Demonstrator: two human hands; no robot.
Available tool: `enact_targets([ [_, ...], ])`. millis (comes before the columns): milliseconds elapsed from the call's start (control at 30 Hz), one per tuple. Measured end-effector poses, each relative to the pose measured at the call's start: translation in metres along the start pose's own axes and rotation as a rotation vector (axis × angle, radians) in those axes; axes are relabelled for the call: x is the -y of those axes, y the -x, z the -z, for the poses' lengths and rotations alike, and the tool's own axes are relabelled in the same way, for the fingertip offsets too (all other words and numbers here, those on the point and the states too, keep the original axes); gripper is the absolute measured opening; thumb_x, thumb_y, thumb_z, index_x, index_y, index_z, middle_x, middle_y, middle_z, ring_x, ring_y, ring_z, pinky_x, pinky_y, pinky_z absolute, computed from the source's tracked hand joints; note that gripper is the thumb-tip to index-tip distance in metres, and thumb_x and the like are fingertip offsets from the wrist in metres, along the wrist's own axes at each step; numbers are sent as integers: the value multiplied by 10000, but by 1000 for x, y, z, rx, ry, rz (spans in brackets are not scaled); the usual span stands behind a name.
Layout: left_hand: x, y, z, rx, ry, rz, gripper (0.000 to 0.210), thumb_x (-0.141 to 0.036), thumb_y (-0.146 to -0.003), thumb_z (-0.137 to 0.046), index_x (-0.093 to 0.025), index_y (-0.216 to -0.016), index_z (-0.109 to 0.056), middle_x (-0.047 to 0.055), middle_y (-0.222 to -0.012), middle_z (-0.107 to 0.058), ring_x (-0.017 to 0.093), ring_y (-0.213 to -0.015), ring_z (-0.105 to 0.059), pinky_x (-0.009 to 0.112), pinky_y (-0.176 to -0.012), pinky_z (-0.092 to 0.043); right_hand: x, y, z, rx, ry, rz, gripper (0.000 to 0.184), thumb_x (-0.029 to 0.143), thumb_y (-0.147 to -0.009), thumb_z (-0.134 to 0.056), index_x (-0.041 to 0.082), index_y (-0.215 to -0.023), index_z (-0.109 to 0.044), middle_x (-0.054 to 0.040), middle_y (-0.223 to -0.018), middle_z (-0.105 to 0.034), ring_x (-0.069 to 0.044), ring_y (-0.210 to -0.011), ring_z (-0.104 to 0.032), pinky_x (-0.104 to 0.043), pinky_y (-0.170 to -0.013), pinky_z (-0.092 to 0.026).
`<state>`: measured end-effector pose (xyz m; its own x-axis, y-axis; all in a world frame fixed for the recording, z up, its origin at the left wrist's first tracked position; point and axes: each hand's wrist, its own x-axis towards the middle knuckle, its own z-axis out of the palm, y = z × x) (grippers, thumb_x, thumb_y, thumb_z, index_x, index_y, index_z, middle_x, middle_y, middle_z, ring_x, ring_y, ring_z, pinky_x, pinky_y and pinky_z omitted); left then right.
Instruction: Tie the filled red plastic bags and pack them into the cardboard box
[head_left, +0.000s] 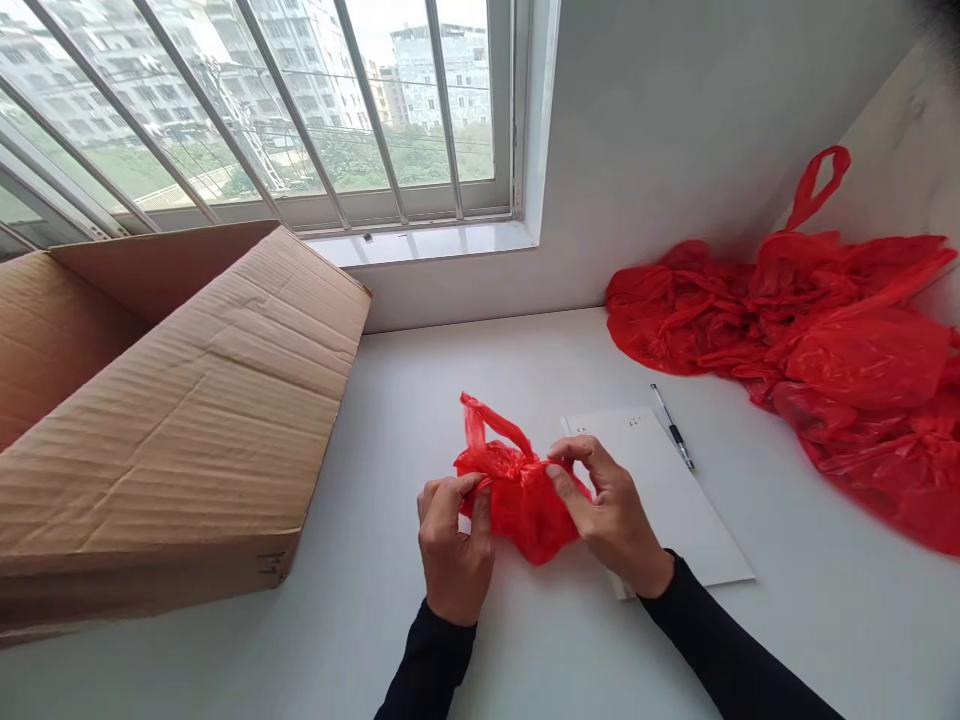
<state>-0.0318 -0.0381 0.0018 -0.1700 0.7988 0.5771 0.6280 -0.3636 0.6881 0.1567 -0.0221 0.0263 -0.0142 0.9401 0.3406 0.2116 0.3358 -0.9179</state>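
Observation:
A small red plastic bag is between my hands over the white table, its top gathered and one handle loop standing up at the back. My left hand pinches the bag's left side between thumb and fingers. On the other side, my right hand grips the bag's upper right part with thumb and forefinger. What lies inside the bag is hidden by the red plastic. A white paper pad lies partly under my right hand, with a few small marks near its top edge.
An open cardboard box takes up the left side. Several red plastic bags are heaped at the right against the wall. A black and clear pen rests by the pad. Behind the table is a barred window with a sill.

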Motion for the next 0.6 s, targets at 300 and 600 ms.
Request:
enact_targets([
  [300, -2, -6, 7, -13, 28, 20, 438, -228, -891, -656, -262, -1323, -588, 74, -1220, -631, 242, -1127, -557, 396, -984, -466, -5, -9, 13, -39, 38, -73, 293, 393, -956, -609, 302, -1234, -594, -43, -1181, -623, -245, -1105, -564, -447, -1009, -437],
  [600, 4, -5, 18, -73, 169, 233, 227, -322, -1023, -491, -221, -935, -674, -27, -708, -561, 135, -622, -495, 243, -565, -415, -3, -10, 13, -203, -84, -186, 180, 403, -1000, -547, 262, -1034, -653, -29, -1021, -684, -221, -930, -604, -377, -846, -475],
])
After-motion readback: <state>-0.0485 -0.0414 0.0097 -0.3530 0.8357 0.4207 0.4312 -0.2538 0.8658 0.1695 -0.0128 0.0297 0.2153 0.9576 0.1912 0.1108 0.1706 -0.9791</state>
